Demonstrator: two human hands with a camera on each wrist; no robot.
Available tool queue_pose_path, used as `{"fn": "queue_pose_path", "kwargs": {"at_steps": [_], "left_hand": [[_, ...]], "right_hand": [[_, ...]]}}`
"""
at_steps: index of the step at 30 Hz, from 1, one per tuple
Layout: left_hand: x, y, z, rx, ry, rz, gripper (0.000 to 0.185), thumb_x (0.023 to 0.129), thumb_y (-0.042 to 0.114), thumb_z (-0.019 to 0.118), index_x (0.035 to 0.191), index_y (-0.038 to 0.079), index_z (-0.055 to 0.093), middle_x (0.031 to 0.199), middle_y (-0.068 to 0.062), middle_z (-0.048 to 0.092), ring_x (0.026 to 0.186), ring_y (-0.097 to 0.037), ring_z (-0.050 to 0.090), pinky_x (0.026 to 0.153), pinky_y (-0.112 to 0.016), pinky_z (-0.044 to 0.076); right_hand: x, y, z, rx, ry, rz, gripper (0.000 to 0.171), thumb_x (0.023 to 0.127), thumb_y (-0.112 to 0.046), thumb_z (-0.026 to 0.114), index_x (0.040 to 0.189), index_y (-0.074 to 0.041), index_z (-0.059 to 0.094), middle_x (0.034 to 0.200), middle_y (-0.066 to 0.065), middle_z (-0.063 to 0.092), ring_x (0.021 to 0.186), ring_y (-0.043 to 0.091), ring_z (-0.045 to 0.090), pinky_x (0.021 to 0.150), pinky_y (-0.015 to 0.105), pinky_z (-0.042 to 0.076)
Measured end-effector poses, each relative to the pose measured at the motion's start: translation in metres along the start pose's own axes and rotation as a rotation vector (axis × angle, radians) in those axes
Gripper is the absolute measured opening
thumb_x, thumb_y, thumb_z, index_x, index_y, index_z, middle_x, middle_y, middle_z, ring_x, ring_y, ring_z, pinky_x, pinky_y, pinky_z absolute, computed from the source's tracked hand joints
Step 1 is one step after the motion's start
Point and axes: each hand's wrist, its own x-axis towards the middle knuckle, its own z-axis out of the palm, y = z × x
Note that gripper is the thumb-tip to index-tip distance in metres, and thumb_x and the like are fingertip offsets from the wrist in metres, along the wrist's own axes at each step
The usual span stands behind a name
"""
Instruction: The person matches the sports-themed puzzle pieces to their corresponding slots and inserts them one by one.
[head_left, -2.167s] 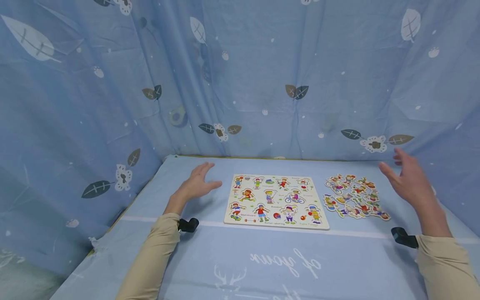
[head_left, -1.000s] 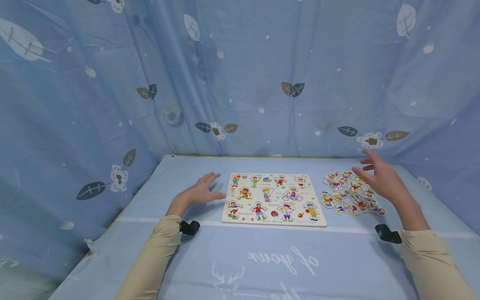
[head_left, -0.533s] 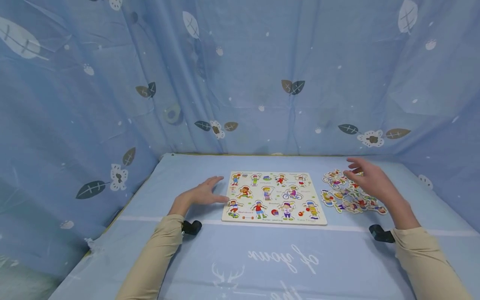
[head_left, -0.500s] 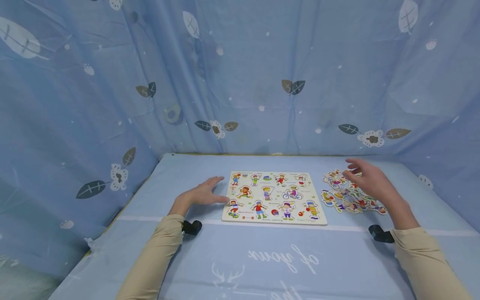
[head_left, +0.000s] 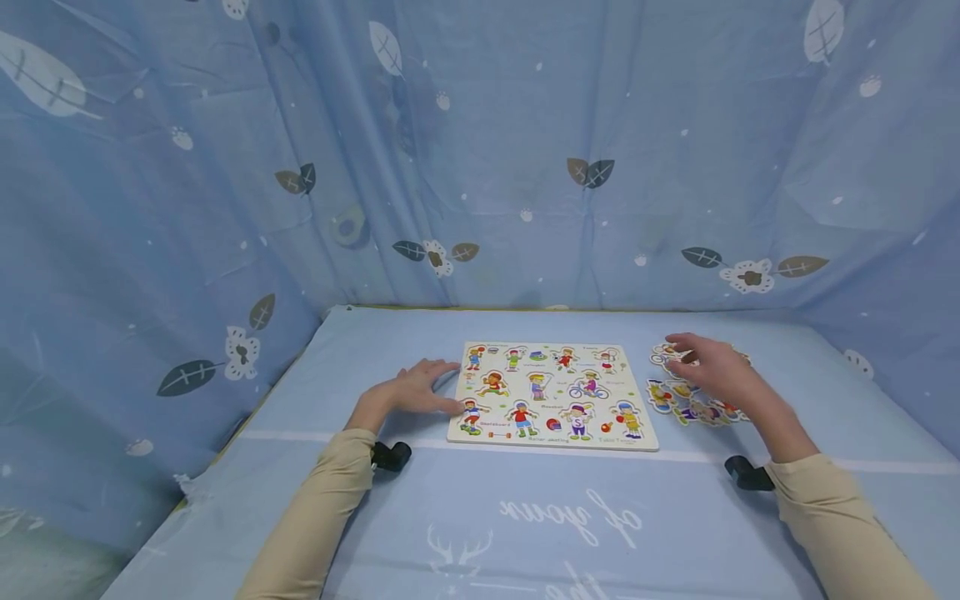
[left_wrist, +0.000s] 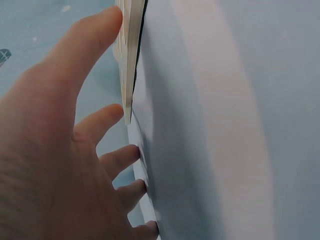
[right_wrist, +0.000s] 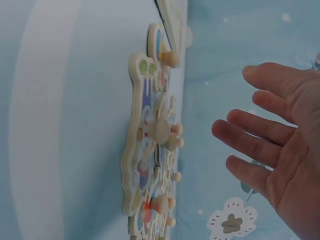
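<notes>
Wooden puzzle board [head_left: 552,395] lies flat on the blue-covered table [head_left: 525,517], near its middle, with printed sports figures across its face. A cluster of loose puzzle pieces [head_left: 678,393] lies just beside the board's right edge; the right-wrist view shows them as flat cut-outs with small round knobs [right_wrist: 160,129].

Change over the last two seconds:
- The left hand [head_left: 415,390] has moved from a position apart from the board to its left edge. Its fingers [left_wrist: 95,42] are straight and slightly spread, and the fingertips touch the board's left rim. The left-wrist view shows the thumb [left_wrist: 102,120] near the board's corner.
- The right hand [head_left: 712,373] has come down from a raised position to the right of the pieces and now sits low over the cluster. Its fingers [right_wrist: 260,134] are extended and spread, holding nothing. The right-wrist view shows a clear gap between fingertips and pieces, so no contact is made.

Judgement: the left hand is placed to steady the board, and the right hand is positioned to select a piece; no piece has been lifted and none sits in the board.

Against the earliest frame, both hands are lower and closer to the centre. Board and pieces appear to lie as before; the view itself has shifted slightly.
</notes>
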Motion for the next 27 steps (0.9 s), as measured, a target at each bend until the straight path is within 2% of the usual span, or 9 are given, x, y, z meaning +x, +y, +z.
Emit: {"fn": "queue_pose_path", "kwargs": {"at_steps": [6, 13, 21, 27], "left_hand": [[-0.002, 0.000, -0.001, 0.015, -0.014, 0.019, 0.087, 0.083, 0.061, 0.067, 0.155, 0.024, 0.035, 0.163, -0.015, 0.022, 0.151, -0.038, 0.011, 0.116, -0.068, 0.007], [0.000, -0.002, -0.002, 0.011, -0.021, 0.020, 0.088, 0.082, 0.062, 0.067, 0.155, 0.025, 0.034, 0.164, -0.014, 0.019, 0.152, -0.038, 0.007, 0.116, -0.067, 0.005], [0.003, -0.003, 0.001, 0.019, -0.026, 0.015, 0.087, 0.083, 0.062, 0.067, 0.155, 0.026, 0.034, 0.164, -0.013, 0.019, 0.152, -0.037, 0.006, 0.116, -0.067, 0.004], [0.003, -0.003, 0.002, 0.015, -0.036, 0.008, 0.088, 0.083, 0.063, 0.066, 0.156, 0.027, 0.032, 0.165, -0.012, 0.017, 0.152, -0.036, 0.004, 0.117, -0.066, 0.003]], "right_hand": [[0.001, -0.003, 0.006, -0.013, -0.055, -0.066, 0.045, 0.097, -0.018, 0.061, 0.136, 0.003, 0.055, 0.129, 0.027, 0.059, 0.111, 0.041, 0.059, 0.090, 0.056, 0.051], [0.005, -0.007, 0.009, -0.053, -0.115, -0.066, 0.037, 0.093, -0.015, 0.066, 0.127, 0.001, 0.064, 0.120, 0.022, 0.065, 0.103, 0.033, 0.060, 0.088, 0.054, 0.052], [0.007, -0.003, 0.015, -0.056, -0.195, -0.070, 0.037, 0.091, -0.016, 0.069, 0.123, 0.002, 0.065, 0.113, 0.017, 0.068, 0.097, 0.027, 0.061, 0.086, 0.051, 0.052], [0.006, -0.001, 0.018, -0.055, -0.215, -0.099, 0.031, 0.090, -0.015, 0.070, 0.116, 0.001, 0.069, 0.112, 0.016, 0.068, 0.100, 0.032, 0.062, 0.087, 0.053, 0.051]]}}
